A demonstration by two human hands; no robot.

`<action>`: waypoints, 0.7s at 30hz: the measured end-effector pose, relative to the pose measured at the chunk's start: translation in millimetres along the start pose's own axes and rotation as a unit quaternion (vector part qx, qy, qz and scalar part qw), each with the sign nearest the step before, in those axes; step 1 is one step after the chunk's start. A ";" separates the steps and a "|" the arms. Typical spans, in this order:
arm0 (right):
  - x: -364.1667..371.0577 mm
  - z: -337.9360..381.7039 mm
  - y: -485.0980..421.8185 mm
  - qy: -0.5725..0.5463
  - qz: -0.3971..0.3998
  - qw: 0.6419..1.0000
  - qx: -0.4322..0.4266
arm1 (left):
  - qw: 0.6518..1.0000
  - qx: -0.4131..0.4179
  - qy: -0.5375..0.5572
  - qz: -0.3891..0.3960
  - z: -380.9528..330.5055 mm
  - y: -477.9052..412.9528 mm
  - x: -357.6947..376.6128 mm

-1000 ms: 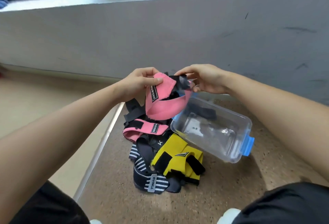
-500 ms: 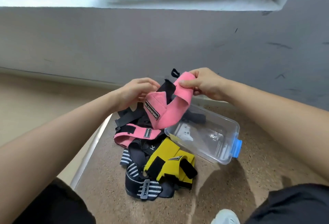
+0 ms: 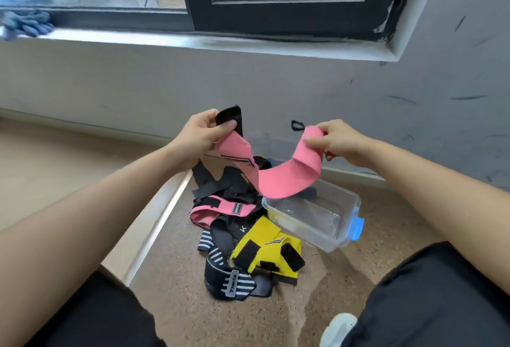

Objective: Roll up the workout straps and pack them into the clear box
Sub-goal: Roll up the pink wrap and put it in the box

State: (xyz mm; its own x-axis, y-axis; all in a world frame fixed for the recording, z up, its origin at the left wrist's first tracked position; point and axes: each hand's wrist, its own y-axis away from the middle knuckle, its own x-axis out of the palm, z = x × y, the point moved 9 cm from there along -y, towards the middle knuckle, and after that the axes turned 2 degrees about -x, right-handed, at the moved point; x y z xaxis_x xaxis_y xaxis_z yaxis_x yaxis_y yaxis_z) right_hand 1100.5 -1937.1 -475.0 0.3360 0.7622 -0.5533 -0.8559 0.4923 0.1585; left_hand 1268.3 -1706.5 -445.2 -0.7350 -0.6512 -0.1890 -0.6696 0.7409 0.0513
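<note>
A pink workout strap (image 3: 278, 181) hangs in a sagging curve between my hands, above the floor. My left hand (image 3: 197, 137) pinches its black hook-and-loop end. My right hand (image 3: 335, 141) pinches the other pink end, where a small black loop sticks up. Below lies a pile of straps: a second pink strap (image 3: 218, 210), a yellow and black one (image 3: 269, 252), a black and white striped one (image 3: 231, 283) and black straps (image 3: 220, 181). The clear box (image 3: 317, 217) with a blue latch sits open on the floor, right of the pile, under the strap's right half.
A grey wall (image 3: 248, 84) with a black-framed window and sill rises just behind the pile. A metal floor strip (image 3: 162, 208) runs along the left of the brown speckled floor. My knees in black shorts frame the bottom corners, with a white shoe (image 3: 338, 328) at lower right.
My hands have moved apart and upward, so the pink strap went from a folded bunch to a long stretched curve. The view tilted up, showing the window.
</note>
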 end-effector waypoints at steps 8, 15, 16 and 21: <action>77.9 66.1 66.5 -0.067 0.256 0.960 -0.096 | 0.995 0.047 0.079 -0.025 -60.1 38.6 -7.1; 139.1 67.2 70.5 -0.160 0.254 0.950 -0.088 | 0.982 0.018 0.130 -0.133 -54.6 29.3 -28.0; 143.1 60.1 68.1 -0.156 0.257 0.950 -0.078 | 0.977 0.008 0.143 -0.160 -50.7 24.6 -36.6; 121.1 23.9 34.8 -0.188 0.164 0.967 -0.055 | 0.976 -0.054 0.051 -0.205 8.7 -9.6 -56.6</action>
State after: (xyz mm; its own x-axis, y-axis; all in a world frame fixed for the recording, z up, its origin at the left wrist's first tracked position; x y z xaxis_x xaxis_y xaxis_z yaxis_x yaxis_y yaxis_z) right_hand 1120.7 -1817.6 -517.0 0.1419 0.9788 -0.1479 -0.9702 0.1671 0.1756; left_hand 1317.2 -1675.4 -443.5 -0.4060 -0.9064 -0.1167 -0.9130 0.3967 0.0956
